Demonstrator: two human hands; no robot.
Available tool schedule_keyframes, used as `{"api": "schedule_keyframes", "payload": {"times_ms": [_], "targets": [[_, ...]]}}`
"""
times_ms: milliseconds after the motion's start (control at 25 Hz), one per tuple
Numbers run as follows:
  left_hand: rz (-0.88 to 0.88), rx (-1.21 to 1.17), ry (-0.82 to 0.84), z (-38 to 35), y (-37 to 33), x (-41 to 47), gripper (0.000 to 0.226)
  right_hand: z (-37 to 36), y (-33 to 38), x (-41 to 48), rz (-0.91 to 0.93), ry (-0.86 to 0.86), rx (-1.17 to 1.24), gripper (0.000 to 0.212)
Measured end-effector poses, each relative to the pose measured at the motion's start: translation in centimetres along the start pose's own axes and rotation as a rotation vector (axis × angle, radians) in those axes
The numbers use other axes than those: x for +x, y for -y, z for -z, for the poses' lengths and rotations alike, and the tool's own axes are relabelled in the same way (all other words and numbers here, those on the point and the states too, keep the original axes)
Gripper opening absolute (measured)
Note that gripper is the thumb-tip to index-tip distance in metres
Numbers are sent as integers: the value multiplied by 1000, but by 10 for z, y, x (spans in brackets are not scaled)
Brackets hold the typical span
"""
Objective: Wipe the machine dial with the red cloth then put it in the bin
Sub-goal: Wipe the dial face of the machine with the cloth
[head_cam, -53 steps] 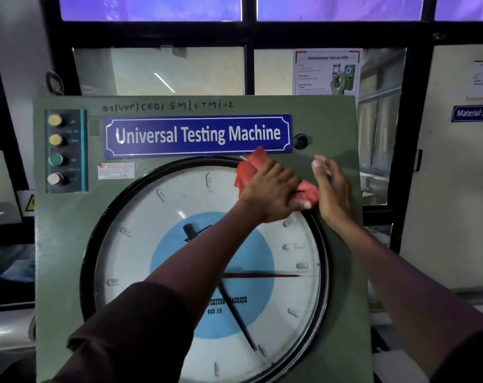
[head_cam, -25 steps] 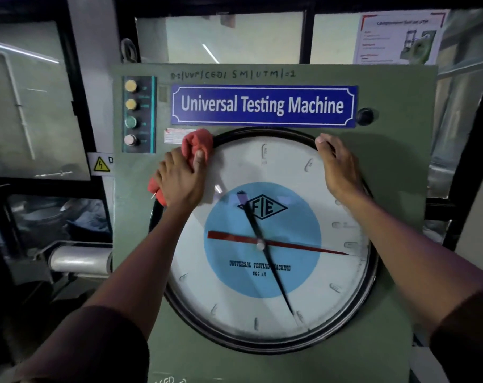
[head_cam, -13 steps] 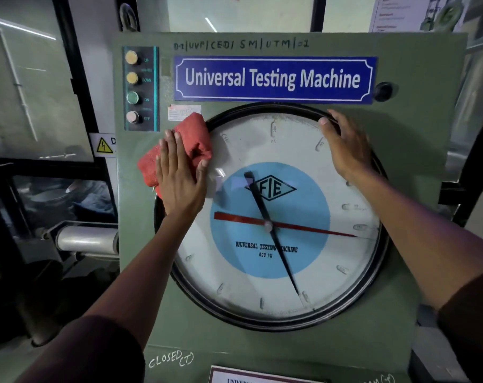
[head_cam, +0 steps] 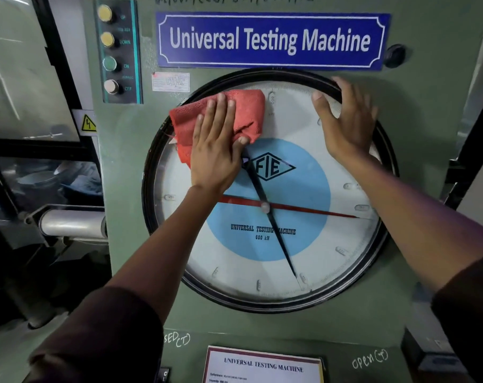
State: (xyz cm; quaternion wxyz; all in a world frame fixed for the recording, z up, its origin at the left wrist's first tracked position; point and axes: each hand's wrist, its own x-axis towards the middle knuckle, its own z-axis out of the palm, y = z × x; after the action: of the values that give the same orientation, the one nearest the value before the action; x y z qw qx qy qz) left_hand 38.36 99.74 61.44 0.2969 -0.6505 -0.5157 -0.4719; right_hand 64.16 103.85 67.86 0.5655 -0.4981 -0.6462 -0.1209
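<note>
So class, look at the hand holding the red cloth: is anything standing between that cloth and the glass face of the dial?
Nothing visible does. The left hand presses the red woven cloth flat against the round glass-fronted dial, upper left. The right hand rests apart, upper right. No bin is in view.
</note>
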Motion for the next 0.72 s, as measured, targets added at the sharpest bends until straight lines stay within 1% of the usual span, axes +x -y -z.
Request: {"api": "schedule_keyframes", "payload": {"times_ms": [120,200,280,400,480,600,720], "targets": [[-64,27,-4,-5,6,-12,61,-3,-1,0,3,-31,-19,65],[-89,20,-10,-6,17,-39,59,-5,-1,0,2,-56,-19,65],[-53,11,-2,-6,27,-79,58,-7,0,0,-1,-89,-14,65],[-8,43,56,0,43,-139,60,-8,5,0,-30,-126,7,67],[-9,68,74,4,49,-158,60,-8,9,0,-39,-134,9,68],[-9,67,79,5,48,-154,60,-8,6,-1,-13,-137,-16,68],[-10,35,66,4,38,-117,60,-10,6,-1,4,-140,-47,71]]}}
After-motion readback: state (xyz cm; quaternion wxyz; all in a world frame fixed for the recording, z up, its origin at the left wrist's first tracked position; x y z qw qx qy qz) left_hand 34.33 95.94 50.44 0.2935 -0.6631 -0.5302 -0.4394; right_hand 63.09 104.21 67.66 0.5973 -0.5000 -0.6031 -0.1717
